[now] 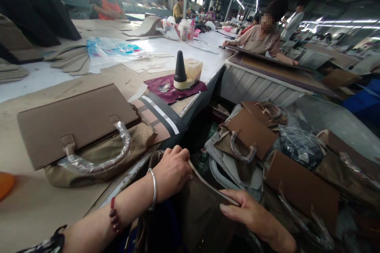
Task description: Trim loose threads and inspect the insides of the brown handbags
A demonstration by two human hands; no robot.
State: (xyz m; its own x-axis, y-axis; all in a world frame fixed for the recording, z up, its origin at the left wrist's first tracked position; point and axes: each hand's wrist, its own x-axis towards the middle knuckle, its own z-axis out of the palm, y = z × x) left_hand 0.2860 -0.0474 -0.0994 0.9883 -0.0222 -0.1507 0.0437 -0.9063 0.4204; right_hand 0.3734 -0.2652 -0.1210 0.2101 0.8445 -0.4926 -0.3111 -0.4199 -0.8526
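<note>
A dark olive-brown bag body (204,209) hangs below the table edge, its pale rim running between my hands. My left hand (175,168), with a silver bangle at the wrist, is closed over the far end of that rim. On the near end, my right hand (247,209) pinches the edge between thumb and fingers. The bag's lower part fades into shadow. To the left, a brown handbag (80,122) lies on the table, its handle (99,162) wrapped in clear plastic.
Several more handbags (303,189) fill the right side. A black cone-topped pot (179,69) stands on a maroon scrap (157,87) near the table edge (196,102). Behind the bags, a co-worker (261,39) holds a large flat board (270,57). Plastic bags (113,49) and cut pieces lie farther back.
</note>
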